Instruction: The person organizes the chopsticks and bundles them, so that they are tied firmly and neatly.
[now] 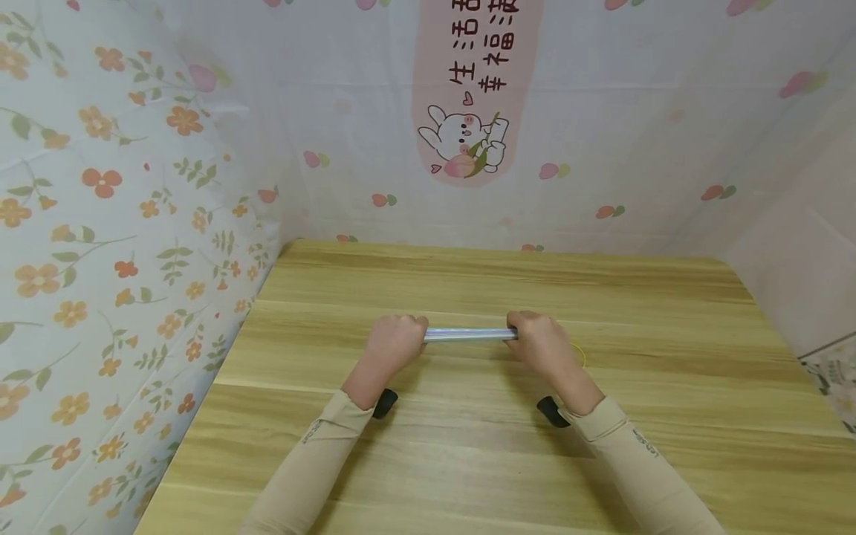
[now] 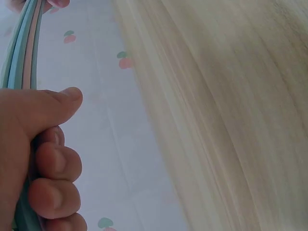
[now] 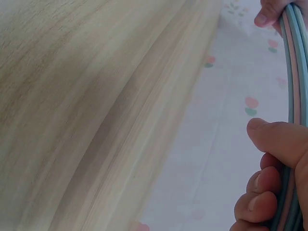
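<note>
Head view: pastel striped bundle [image 1: 470, 335] stretched above table [image 1: 468, 468] between left hand [image 1: 396, 345] and right hand [image 1: 540, 343]; both grip it, fingers curled around. Thin yellow loop [image 1: 585, 358] shows against table.

One left hand [image 1: 394, 343], one right hand [image 1: 540, 343], one bundle of strips [image 1: 471, 334], two sleeves [image 1: 310, 468], two black objects [image 1: 386, 403], one yellow strand [image 1: 584, 355], one table [image 1: 468, 464].

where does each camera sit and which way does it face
Head: worn there, facing forward and down at the table; left hand, right hand, sleeves show.
Left wrist: on that wrist, looking along the pastel bundle; both hands partly show.
Right wrist: likewise, from the other end; both hands partly show.
Both wrist views share the bundle.
</note>
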The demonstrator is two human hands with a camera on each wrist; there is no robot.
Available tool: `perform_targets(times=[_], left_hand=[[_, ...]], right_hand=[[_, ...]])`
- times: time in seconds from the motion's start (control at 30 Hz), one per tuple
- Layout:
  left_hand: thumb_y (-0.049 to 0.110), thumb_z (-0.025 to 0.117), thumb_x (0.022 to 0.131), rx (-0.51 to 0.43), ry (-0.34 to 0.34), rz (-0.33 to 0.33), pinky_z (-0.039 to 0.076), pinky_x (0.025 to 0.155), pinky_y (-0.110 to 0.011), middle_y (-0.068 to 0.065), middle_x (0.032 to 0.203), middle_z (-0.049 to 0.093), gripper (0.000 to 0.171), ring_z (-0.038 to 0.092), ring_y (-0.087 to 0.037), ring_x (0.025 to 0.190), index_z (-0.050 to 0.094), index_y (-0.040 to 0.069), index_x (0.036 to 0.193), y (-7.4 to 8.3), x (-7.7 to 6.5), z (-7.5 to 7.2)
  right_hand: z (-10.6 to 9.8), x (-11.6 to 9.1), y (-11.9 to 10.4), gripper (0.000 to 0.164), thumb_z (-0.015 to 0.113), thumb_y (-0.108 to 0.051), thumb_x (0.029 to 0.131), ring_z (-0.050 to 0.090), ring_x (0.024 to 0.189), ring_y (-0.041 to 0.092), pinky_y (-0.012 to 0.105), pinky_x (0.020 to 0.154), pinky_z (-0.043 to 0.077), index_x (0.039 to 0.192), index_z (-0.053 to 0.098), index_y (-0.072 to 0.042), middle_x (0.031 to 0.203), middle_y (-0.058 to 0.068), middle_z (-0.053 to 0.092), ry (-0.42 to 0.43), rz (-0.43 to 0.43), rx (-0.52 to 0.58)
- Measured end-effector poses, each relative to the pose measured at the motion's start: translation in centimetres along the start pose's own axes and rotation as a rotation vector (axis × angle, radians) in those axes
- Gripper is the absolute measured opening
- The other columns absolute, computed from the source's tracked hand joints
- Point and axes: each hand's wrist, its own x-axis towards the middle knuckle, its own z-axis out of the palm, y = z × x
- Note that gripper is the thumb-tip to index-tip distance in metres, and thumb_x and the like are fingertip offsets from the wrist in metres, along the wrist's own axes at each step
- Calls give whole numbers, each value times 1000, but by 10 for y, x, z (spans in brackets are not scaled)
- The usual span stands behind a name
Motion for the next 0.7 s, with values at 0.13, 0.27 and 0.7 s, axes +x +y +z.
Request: perform_targets(times=[0.13,0.27,0.7], left_hand=[[17,70,83,14,16,2,24,38,-21,5,49,36,32,22,-7,46,48,13,60,1,2,0],[15,69,83,10,8,-13,21,38,-21,6,49,32,33,20,-7,47,47,13,59,2,2,1],[18,72,81,4,26,24,16,41,-20,6,50,26,32,18,-7,48,48,13,60,0,8,-2]], right_hand=[[-1,0,1,23,75,-1,75,36,50,9,25,43,35,68,54,-6,59,3,50,24,-12,6],[-1,0,2,22,75,-1,75,36,50,10,24,43,35,69,54,-5,60,3,51,36,-21,21],[-9,1,14,18,80,-4,70,49,60,16,31,53,44,77,63,-5,72,6,59,46,61,165]])
